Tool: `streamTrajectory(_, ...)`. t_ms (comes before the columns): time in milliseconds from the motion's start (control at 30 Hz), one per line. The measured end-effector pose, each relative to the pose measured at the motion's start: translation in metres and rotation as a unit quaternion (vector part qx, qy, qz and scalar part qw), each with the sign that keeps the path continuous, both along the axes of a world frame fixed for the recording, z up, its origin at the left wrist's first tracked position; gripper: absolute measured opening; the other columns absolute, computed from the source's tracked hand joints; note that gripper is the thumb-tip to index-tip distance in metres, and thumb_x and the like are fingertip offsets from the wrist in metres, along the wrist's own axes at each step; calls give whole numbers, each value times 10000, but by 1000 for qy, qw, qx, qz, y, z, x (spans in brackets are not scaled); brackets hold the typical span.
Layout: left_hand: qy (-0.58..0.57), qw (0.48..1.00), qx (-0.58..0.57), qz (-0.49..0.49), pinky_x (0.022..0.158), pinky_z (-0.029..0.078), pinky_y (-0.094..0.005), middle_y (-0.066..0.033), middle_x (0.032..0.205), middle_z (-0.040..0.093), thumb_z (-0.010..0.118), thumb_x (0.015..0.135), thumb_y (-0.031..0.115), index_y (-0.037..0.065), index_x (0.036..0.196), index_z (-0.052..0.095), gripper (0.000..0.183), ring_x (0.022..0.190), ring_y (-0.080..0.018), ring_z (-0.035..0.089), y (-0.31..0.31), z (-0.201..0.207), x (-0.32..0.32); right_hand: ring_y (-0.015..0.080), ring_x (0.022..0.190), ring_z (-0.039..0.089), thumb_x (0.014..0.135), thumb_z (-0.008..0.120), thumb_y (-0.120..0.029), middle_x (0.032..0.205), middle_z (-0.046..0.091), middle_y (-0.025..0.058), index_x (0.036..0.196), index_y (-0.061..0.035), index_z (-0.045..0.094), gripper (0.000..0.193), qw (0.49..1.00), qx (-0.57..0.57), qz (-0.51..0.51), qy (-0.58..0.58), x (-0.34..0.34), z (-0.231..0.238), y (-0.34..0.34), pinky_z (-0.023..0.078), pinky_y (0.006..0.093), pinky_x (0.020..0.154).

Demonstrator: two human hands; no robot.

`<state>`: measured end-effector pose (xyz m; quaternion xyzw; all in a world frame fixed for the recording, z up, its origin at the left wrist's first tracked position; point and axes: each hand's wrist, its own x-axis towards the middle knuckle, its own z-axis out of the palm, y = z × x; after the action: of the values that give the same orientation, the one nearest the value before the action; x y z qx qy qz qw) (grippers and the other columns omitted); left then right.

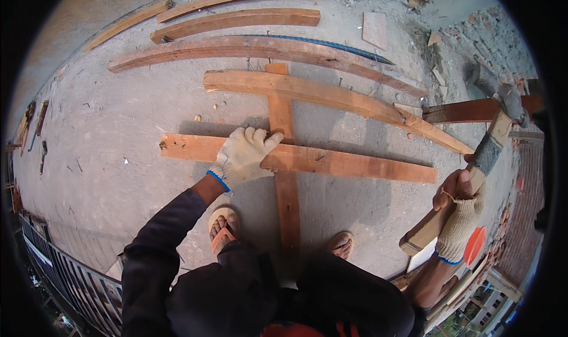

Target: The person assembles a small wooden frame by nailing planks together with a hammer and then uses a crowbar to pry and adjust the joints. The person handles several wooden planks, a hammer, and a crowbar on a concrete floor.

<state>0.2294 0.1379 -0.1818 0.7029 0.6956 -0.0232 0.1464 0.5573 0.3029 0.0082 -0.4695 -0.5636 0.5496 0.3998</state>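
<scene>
My left hand [247, 153], in a cream knitted glove with a blue cuff edge, grips a wooden plank [367, 164] from above, its fingers over the far edge. That plank lies crosswise over a longer wooden strip [287, 210] running away between my feet. A small dark nail or mark shows on the plank right of the glove. Raised at the right, my right hand [462, 204] is closed round the wooden handle of a hammer [510, 103]; its glove leaves the fingertips bare. The hammer's metal head is up and apart from the wood. Beyond the plank, a curved-looking beam [307, 89] also crosses the strip.
Farther off lie a long beam [195, 48], a blue rod [331, 44] and several shorter timbers [248, 20]. Loose nails and chips dot the concrete floor [118, 118]. Rubble [485, 41] and a reddish-brown beam [458, 111] are at right, a dark railing [71, 272] at lower left.
</scene>
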Motion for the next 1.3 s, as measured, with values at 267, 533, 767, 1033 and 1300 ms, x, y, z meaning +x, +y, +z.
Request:
streamTrajectory(267, -2, 1000, -28, -9, 938, 452, -398, -133, 1184, 601, 760, 723, 573, 149, 1431, 447, 882, 1071, -294, 584, 0, 2, -4, 115, 540, 563, 852, 630, -2, 751, 563, 36, 1104, -41, 481, 296, 852, -243, 246, -393, -21, -80, -56, 478, 277, 464)
streamTrajectory(533, 6, 999, -14, 32, 950, 451, -399, -128, 1164, 597, 744, 737, 588, 155, 1423, 457, 861, 1082, -305, 578, -5, 5, 6, 119, 499, 547, 917, 672, -135, 687, 538, 35, 1247, -1, 497, 396, 998, -50, 26, -41, 7, -9, -21, 491, 268, 439)
streamTrajectory(767, 4, 999, 7, 43, 955, 450, -402, -127, 1184, 589, 751, 736, 573, 152, 1415, 474, 846, 1102, -308, 570, -10, -4, 9, 121, 518, 551, 917, 693, -154, 687, 540, 26, 1207, -11, 514, 370, 995, -40, 46, -77, -21, -36, -27, 470, 268, 484)
streamTrajectory(1033, -9, 999, -12, 31, 947, 448, -402, -126, 1167, 589, 769, 724, 533, 144, 1409, 483, 838, 1091, -299, 570, -10, 6, 5, 131, 575, 609, 797, 583, 50, 776, 610, 68, 1006, -21, 513, 232, 924, -213, 143, -283, -1, -56, -53, 503, 259, 463)
streamTrajectory(1300, -10, 999, 5, 35, 951, 437, -386, -113, 1144, 593, 779, 709, 524, 149, 1412, 484, 850, 1067, -288, 575, -11, -1, 6, 99, 532, 464, 1028, 532, -261, 674, 418, 4, 1289, -21, 446, 365, 983, 182, -20, 28, 11, 51, 13, 443, 248, 482)
